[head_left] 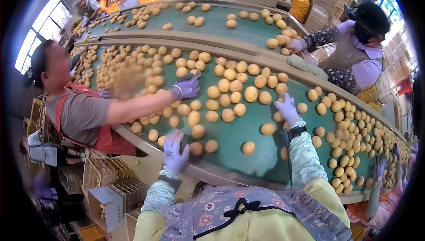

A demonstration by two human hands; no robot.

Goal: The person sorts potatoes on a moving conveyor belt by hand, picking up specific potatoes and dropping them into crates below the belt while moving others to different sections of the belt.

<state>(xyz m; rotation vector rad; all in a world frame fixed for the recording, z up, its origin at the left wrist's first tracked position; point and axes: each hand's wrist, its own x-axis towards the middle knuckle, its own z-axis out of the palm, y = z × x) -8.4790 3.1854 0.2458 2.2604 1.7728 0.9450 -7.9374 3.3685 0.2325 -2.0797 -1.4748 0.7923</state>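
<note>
Many round, yellow-brown potatoes lie loose on a green conveyor belt. My left hand, in a pale purple glove, is at the near edge of the belt with its fingers stretched out and nothing in it. One potato rests just to its right; another shows partly behind the fingers. Further over the belt, my right hand reaches out in a matching glove, fingers apart. Its fingertips are close above a potato, which the hand partly covers. A dark band circles each of my wrists.
At the left, a person in a red apron reaches a gloved hand across the belt. Another person works at a second belt beyond a metal divider. More gloved hands show far right. Crates and a cardboard box stand lower left.
</note>
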